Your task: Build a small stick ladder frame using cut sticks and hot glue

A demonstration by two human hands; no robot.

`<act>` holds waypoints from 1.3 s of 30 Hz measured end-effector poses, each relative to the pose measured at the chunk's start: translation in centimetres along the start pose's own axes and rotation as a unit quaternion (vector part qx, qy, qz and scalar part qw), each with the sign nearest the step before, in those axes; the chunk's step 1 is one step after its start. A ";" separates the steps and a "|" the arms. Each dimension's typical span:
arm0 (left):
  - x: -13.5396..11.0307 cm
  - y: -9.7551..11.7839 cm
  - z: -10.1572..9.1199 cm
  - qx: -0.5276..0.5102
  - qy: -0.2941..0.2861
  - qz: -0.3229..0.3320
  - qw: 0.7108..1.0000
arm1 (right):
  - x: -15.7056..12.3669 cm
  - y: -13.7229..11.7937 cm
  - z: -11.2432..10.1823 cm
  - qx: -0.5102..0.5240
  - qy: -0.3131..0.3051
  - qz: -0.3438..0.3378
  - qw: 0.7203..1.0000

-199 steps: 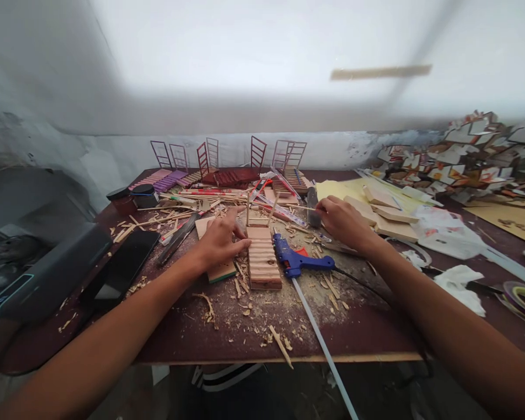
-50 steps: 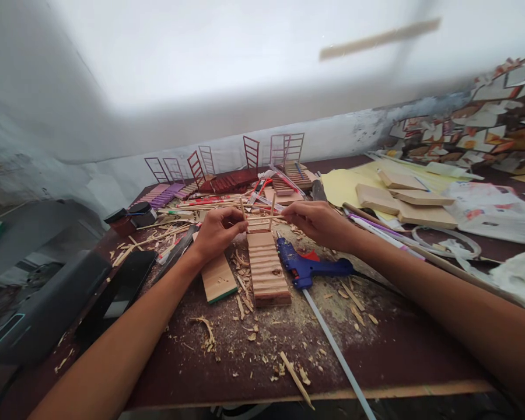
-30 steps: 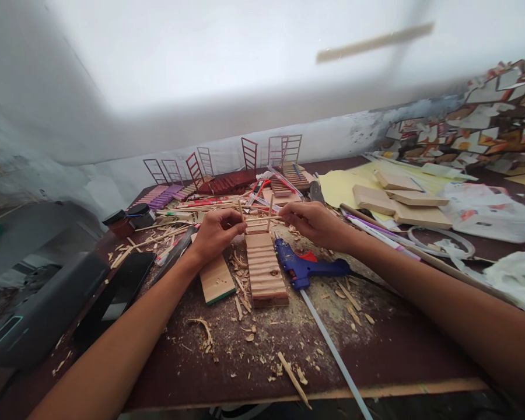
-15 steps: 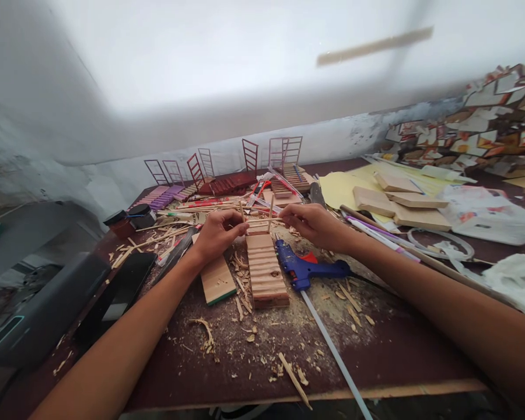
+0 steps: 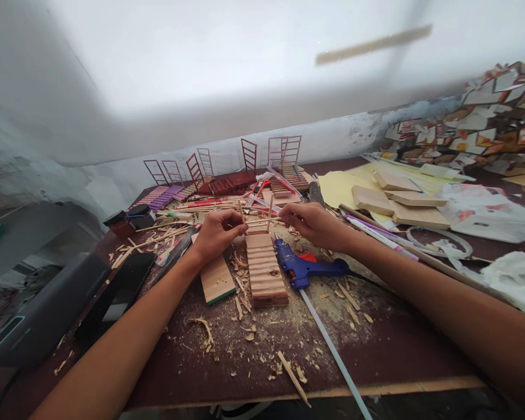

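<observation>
A ridged wooden block lies lengthwise before me, with two thin upright sticks at its far end. Across those uprights runs a thin wooden stick. My left hand is closed, its thumb and fingers pinching the stick's left end beside the left upright. At the right end, my right hand pinches the same stick with its fingertips. Close to the block's right side lies a blue glue gun, a long white glue stick coming out of its back. A flat board with a green edge lies left of the block.
Small ladder-backed pieces stand along the wall. A black phone and paint jars are at left. Wood blocks, a plastic bag and yellow paper lie at right. Wood shavings litter the table.
Both hands hold the stick in nearly the same place as before. The whole view has shifted very slightly.
</observation>
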State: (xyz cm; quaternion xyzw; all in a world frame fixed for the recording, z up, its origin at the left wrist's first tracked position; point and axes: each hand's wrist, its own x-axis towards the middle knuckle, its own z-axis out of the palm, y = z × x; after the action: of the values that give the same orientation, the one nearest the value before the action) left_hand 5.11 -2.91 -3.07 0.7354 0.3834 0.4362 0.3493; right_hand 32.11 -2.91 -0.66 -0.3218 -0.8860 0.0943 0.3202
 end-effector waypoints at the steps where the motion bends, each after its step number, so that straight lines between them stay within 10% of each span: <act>1: 0.0 0.0 0.0 -0.002 0.000 -0.001 1.000 | 0.0 0.0 0.0 -0.002 0.002 0.002 1.000; 39: -0.1 0.4 -0.1 -0.026 0.001 -0.006 1.000 | 0.2 0.0 0.3 -0.024 0.017 -0.017 0.999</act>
State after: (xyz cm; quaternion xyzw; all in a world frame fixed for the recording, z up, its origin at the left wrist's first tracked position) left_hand 5.07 -3.14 -2.72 0.7234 0.3764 0.4445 0.3706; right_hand 31.81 -2.80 -0.79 -0.3156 -0.8878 0.0622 0.3293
